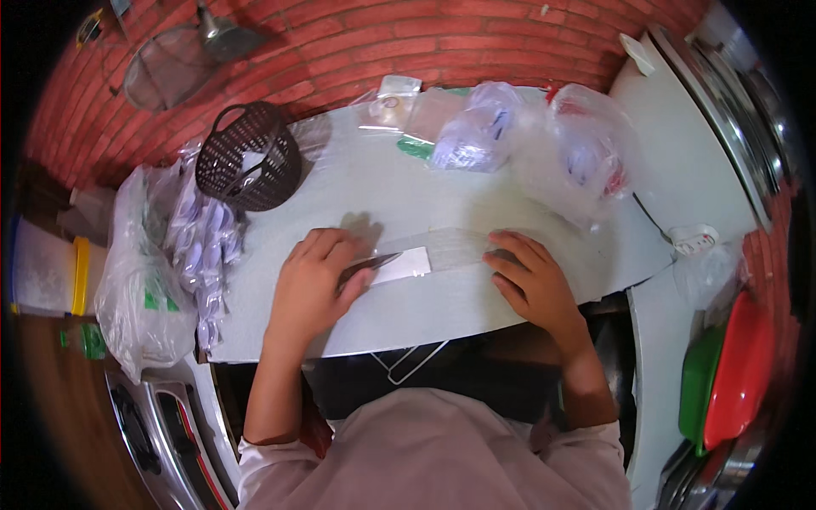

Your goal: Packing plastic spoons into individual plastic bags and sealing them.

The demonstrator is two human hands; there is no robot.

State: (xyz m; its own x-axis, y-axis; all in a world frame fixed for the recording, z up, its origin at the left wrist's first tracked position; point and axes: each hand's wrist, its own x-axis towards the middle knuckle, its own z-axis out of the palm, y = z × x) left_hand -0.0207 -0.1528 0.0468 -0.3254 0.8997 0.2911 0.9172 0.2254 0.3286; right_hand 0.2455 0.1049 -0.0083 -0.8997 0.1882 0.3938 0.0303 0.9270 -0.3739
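Observation:
A flat clear plastic sleeve [456, 248] lies on the white tabletop between my hands. On or inside its left part is a white card [413, 262] with a dark, pointed strip [376, 261] along it; I cannot tell which. My left hand [315, 274] covers the left end of the card and strip, with the thumb against the near edge. At the sleeve's right end is my right hand [526, 274], fingers apart, the fingertips at or just touching the film.
A brown perforated plastic basket [271, 159] with small white pieces inside stands back left. Packed white items [204, 236] line the left edge beside a plastic bag [143, 287]. Filled clear bags [481, 131] lie at the back. A power strip [693, 239] sits right.

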